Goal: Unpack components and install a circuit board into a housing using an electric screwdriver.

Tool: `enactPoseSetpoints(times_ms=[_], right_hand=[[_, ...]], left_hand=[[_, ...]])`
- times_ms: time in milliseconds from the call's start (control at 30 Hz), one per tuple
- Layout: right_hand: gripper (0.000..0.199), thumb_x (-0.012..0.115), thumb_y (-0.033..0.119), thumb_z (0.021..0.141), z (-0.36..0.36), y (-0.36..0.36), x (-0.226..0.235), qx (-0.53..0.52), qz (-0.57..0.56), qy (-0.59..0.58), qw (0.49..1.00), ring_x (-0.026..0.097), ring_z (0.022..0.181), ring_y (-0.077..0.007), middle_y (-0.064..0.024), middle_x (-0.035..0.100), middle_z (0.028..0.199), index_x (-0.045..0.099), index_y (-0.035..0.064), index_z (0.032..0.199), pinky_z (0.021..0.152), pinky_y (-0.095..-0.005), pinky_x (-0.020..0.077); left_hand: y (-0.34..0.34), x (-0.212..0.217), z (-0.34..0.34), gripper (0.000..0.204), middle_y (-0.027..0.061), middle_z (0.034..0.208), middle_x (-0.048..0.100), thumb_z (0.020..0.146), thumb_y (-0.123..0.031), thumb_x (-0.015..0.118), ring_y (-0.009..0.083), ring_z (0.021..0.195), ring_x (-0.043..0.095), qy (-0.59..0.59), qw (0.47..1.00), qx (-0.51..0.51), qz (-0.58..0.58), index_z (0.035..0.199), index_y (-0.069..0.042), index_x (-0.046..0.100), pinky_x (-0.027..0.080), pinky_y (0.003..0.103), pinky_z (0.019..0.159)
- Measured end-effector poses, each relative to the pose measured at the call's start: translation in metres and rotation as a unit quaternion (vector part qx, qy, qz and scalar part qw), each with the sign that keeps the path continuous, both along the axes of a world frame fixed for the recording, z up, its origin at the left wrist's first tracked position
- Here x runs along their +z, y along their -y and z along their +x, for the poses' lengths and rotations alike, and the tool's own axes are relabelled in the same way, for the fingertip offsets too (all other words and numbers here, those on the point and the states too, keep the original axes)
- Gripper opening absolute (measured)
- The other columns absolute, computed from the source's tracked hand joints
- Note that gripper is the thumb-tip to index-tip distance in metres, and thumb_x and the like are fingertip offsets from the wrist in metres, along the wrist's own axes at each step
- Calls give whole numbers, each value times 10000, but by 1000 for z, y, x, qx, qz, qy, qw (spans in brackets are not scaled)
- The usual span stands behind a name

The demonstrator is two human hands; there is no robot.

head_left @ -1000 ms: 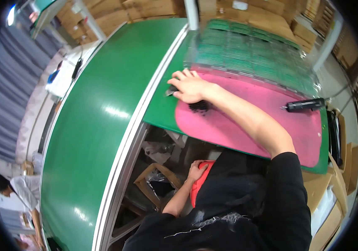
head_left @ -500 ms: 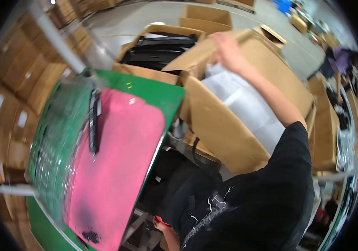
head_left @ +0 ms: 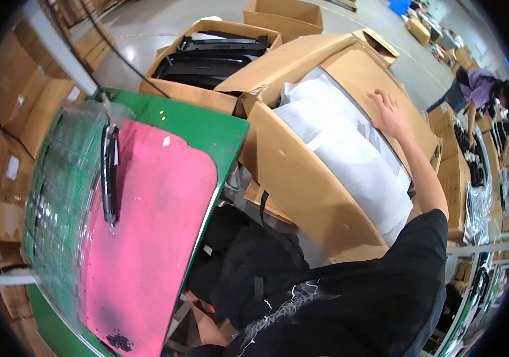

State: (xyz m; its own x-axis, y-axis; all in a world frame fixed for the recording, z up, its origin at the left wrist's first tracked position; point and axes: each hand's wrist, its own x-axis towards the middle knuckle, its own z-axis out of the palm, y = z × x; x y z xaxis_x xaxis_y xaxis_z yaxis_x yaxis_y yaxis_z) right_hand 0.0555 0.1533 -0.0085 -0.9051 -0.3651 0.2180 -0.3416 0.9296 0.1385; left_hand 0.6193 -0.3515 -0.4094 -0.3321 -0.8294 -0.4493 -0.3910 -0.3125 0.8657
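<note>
Factory floor: stacked cartons [head_left: 5, 107], green workbench [head_left: 207, 128], concrete floor [head_left: 141, 24]

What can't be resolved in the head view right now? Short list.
- Left hand: not visible, hidden below the torso at the lower edge.
- Right hand: rests on the open cardboard box; palm side hidden, so grip unclear.
- White wrapped stacks in that box: contents hidden by wrapping.
- Small dark parts on the pink mat: too small to identify.
- Distant person: warped by the fisheye rim, work unreadable.
</note>
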Motion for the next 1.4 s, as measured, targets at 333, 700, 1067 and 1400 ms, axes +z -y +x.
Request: enactPoseSetpoints(times_ms=[333,700,1067,1400], right_hand=[[404,583,377,825,-71,-168,185,-328,36,-316,890,610,795,-300,-112,608,877,567,105,1123,702,-408,495],[566,608,353,778,-142,-70,113,-411,-16,-57,910,470,1197,-361,-203,506,1275,486,69,1252,984,-454,402],[451,569,405,835,-266,304,-32,114,-25,-19,993,573,1033,-323,-181,581,1155,585,54,1118,853,-454,466],[577,580,456,833,-130,460,-86,418,-136,54,896,569,1005,-351,-234,547,1177,506,20,1202,830,-477,452]], left_hand=[[10,-31,13,213,89,975,617,875,-57,442,194,832,568,2,998,14,-61,1002,21,593,454,312,778],[30,-44,14,118,49,826,584,873,-18,463,149,746,529,23,996,77,37,888,-4,579,433,286,681],[-48,-2,108,314,206,863,634,831,-260,468,358,860,604,188,970,-35,-150,858,-6,651,458,437,770],[-122,-5,83,273,149,864,668,800,-280,503,287,860,640,238,949,202,38,860,-64,658,497,388,776]])
